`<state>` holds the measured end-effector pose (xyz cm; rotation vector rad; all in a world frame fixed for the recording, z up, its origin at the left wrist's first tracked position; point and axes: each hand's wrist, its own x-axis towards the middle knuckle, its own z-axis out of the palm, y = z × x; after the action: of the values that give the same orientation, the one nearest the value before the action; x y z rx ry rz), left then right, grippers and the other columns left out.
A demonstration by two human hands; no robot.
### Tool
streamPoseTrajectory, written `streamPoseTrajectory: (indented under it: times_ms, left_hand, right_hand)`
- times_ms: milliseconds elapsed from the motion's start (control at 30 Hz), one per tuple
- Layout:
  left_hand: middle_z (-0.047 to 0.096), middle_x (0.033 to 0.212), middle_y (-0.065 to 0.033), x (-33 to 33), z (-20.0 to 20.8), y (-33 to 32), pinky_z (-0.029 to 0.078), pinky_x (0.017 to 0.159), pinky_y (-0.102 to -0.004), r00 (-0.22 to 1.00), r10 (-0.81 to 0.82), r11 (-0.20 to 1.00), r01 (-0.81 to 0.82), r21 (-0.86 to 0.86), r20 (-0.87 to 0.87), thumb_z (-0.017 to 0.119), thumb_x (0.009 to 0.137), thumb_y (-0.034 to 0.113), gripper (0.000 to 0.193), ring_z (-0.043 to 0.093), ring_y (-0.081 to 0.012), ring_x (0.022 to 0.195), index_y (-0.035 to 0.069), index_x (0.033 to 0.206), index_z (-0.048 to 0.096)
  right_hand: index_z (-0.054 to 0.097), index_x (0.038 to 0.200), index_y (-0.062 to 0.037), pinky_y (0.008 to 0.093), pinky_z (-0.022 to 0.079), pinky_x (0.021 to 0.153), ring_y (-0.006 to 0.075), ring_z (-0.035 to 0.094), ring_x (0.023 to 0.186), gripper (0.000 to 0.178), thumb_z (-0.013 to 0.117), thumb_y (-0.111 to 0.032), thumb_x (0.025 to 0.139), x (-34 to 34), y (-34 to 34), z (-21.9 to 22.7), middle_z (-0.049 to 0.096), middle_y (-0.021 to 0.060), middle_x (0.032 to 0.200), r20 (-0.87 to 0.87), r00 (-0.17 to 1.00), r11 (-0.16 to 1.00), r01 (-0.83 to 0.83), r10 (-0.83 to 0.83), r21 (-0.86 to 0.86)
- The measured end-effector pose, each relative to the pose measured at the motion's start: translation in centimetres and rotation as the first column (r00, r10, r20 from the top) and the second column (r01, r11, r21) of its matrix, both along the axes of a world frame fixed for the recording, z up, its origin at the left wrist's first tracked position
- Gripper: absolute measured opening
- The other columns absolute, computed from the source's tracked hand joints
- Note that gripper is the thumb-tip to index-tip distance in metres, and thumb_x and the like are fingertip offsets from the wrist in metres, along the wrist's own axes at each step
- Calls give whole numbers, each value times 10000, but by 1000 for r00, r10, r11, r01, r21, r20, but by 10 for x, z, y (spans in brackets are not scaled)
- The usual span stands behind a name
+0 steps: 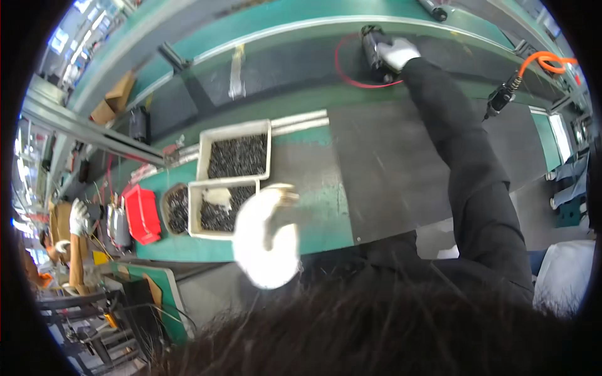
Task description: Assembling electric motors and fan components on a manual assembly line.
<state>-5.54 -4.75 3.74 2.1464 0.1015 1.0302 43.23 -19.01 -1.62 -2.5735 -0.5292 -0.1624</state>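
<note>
My right arm, in a black sleeve, reaches far out over the dark belt. There my white-gloved right hand (400, 54) is closed on the side of a dark, roughly cylindrical device (372, 49). A thin red cord (339, 67) loops around that device. Close to me, my left hand (264, 241), also gloved in white, is blurred and overexposed. Its fingers curve with a gap from the thumb, and I see nothing in them. It hovers beside the nearer white bin (193, 216) of small black parts, overlapping its right edge. Behind that stands a second white bin (204, 150) of similar parts.
A red bin (143, 216) and a small tub of black parts (177, 210) stand at left. At right, a black power driver (500, 99) hangs on a coiled orange hose (540, 56). A dark mat (401, 169) covers the bench. Another person's gloved hand (79, 217) shows far left.
</note>
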Motion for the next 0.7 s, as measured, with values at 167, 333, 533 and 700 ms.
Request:
streamPoseTrajectory:
  times_ms: [167, 333, 533, 700]
  left_hand:
    - [621, 780, -97, -105, 50, 72, 530, 649, -311, 794, 139, 944, 75, -323, 592, 536, 909, 119, 197, 614, -200, 706, 2, 1058, 588]
    - [620, 789, -97, -76, 127, 55, 523, 654, -316, 326, -725, 125, 929, -349, 607, 528, 918, 143, 192, 611, -204, 714, 7, 1039, 586]
    - [618, 800, -96, -51, 165, 28, 515, 660, -321, 103, -788, -233, 862, -449, 607, 517, 928, 172, 195, 608, -209, 724, 12, 1017, 583]
    - [617, 809, -95, -60, 174, 20, 509, 665, -326, 132, -808, -211, 845, -492, 575, 509, 936, 196, 203, 605, -213, 732, 17, 998, 581]
  right_hand:
    - [689, 944, -35, 344, 523, 724, 243, 663, 788, 228, 558, -222, 944, -214, -46, 162, 693, 78, 912, 662, 660, 773, -605, 355, 190]
    - [679, 960, -38, 345, 522, 726, 244, 660, 793, 231, 555, -232, 945, -307, -115, 211, 687, 82, 923, 578, 252, 412, -897, 776, -161]
    - [667, 978, -41, 348, 521, 729, 246, 656, 799, 236, 550, -243, 946, -329, -150, 228, 680, 88, 937, 456, 234, 368, -900, 859, -232]
    - [657, 993, -44, 350, 520, 731, 247, 653, 804, 241, 547, -253, 947, -329, -154, 240, 673, 93, 948, 437, 166, 293, -925, 884, -241]
